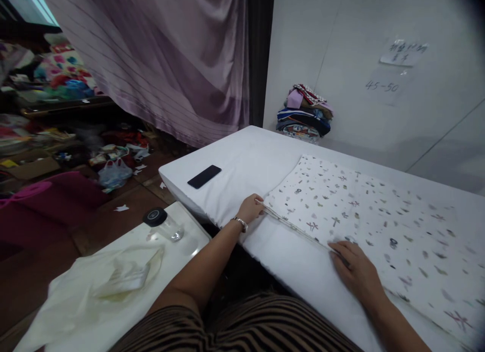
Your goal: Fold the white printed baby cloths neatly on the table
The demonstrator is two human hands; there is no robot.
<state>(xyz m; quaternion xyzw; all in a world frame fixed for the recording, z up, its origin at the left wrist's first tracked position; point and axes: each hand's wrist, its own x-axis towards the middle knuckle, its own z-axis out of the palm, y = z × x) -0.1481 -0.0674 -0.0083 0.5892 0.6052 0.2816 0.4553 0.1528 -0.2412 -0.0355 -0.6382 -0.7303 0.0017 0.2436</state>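
A white cloth with small printed palm trees, leaves and animals lies folded flat in layers on the white-covered table. My left hand, a silver bracelet at its wrist, pinches the cloth's near left corner. Farther right along the near edge, my right hand has its fingers curled over the layers, gripping them; part of its grip is hidden underneath. The cloth's right end runs toward the right side of the view. A black phone rests on the table beyond my left hand.
A lower white side table at left holds a clear jar with a black lid and a pale plastic bag. Folded clothes are stacked by the wall. A purple curtain hangs behind; boxes and bags crowd the floor at left.
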